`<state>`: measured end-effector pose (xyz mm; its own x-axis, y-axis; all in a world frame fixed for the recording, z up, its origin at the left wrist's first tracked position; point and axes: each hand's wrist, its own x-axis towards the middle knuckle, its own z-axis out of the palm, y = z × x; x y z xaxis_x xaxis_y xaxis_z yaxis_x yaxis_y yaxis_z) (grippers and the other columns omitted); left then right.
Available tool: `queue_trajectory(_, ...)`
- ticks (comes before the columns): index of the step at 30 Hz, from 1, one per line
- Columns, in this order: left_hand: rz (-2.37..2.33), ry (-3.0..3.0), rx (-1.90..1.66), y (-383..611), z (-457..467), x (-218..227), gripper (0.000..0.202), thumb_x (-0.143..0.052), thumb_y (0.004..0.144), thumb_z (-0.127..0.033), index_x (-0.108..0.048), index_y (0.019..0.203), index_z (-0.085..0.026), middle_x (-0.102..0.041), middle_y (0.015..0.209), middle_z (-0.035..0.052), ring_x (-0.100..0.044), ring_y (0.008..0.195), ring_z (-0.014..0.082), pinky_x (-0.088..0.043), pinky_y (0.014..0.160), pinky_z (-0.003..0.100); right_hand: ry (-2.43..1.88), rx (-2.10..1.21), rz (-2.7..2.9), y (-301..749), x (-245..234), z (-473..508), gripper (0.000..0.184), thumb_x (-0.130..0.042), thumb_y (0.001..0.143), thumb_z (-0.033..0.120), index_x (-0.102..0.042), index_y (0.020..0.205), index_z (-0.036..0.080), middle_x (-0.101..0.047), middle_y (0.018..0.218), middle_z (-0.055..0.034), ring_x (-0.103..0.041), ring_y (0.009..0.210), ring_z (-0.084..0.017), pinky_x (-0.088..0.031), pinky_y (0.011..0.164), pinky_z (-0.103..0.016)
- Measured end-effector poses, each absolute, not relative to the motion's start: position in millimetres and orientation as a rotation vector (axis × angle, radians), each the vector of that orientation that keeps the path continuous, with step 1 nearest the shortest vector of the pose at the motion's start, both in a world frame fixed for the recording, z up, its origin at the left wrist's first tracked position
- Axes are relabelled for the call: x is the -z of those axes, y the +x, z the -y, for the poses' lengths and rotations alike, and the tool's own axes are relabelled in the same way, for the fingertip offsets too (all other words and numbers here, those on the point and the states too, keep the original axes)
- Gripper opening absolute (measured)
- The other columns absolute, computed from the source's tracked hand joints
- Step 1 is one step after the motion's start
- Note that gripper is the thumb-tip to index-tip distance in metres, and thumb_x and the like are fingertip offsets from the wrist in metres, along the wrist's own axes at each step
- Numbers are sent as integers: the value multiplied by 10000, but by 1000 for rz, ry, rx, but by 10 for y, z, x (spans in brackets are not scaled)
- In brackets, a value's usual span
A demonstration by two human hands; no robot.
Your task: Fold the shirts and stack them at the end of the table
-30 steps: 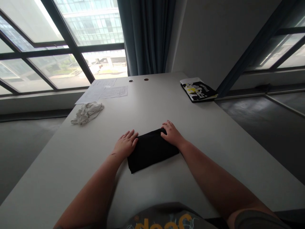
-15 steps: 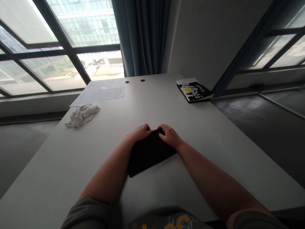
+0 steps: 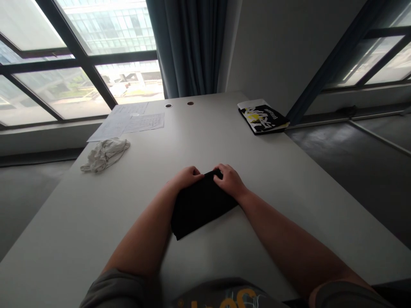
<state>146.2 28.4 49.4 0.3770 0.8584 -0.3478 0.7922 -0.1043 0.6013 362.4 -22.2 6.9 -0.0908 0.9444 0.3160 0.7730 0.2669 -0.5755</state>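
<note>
fabric (image 3: 202,207), black and folded, lies on the white table (image 3: 205,141) before us; our left hand (image 3: 188,177) and right hand (image 3: 230,181) pinch its far edge. we judge it light, floppy, best held through all layers.

From my remote seat I saw plain black cloth (image 3: 201,207) in the grip, a white table (image 3: 289,184) beneath, greyish-white fabric (image 3: 105,155) to its left, and, beyond its right, a black book (image 3: 265,119) with white-and-yellow graphics.

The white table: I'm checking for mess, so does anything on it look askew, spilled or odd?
The white cloth lies crumpled near the left edge of the table, unlike the folded black cloth. No spill shows.
</note>
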Motion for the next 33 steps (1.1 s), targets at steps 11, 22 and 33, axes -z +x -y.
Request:
queue_trajectory(11, -1557, 2145, 206, 1559, -110, -617, 401, -506, 970, -542, -672, 1106, -203, -745, 1186, 145, -696, 1093, 300, -529, 868, 356, -1692, -520, 1935, 3667, -181, 259, 205, -633, 920, 275, -656, 1115, 217, -702, 969, -50, -642, 903, -213, -446, 825, -293)
queue_trajectory(22, -1229, 2337, -125, 1998, -454, -348, 180, -602, 934, -350, -660, 1052, -227, -750, 1061, 69, -689, 989, 234, -538, 881, 334, -1583, -859, 1859, 4242, -249, 482, 421, -644, 883, 341, -575, 1293, 283, -694, 964, -2, -612, 736, -160, -453, 733, -277)
queue_trajectory(33, -964, 2318, -187, 1973, -469, -419, 344, -470, 1016, -433, -681, 1219, -254, -749, 1150, 50, -676, 1060, 218, -520, 970, 328, -1379, -1012, 1556, 4369, -118, 326, 209, -661, 852, 415, -700, 907, 217, -659, 821, 10, -596, 772, -161, -459, 724, -277)
